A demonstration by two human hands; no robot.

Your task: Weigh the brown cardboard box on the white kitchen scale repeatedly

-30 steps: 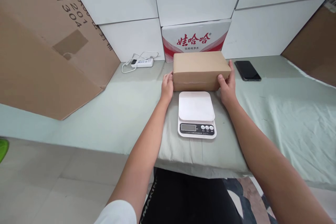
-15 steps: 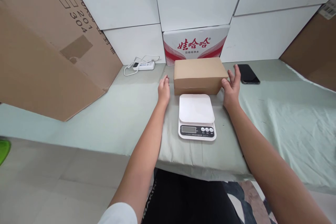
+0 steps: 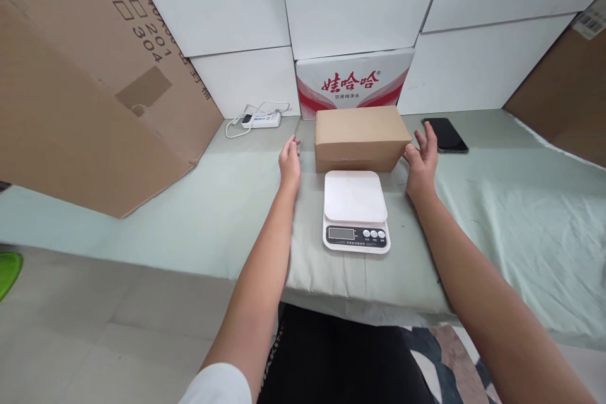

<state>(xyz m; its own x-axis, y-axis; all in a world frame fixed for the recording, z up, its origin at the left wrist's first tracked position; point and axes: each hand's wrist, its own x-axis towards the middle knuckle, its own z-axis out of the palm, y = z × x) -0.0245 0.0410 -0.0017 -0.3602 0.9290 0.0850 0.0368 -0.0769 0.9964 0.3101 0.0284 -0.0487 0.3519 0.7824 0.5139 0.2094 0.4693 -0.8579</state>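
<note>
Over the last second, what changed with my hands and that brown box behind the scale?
Both hands let go of the brown box. The left hand drew off to the left and is clear of it; the right hand opened and sits just off the right end. The box stays on the cloth behind the scale, whose platform stays bare. The phone has not moved.

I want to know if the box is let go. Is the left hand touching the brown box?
Apart. The head view shows a strip of green cloth between the left hand and the brown box.
</note>
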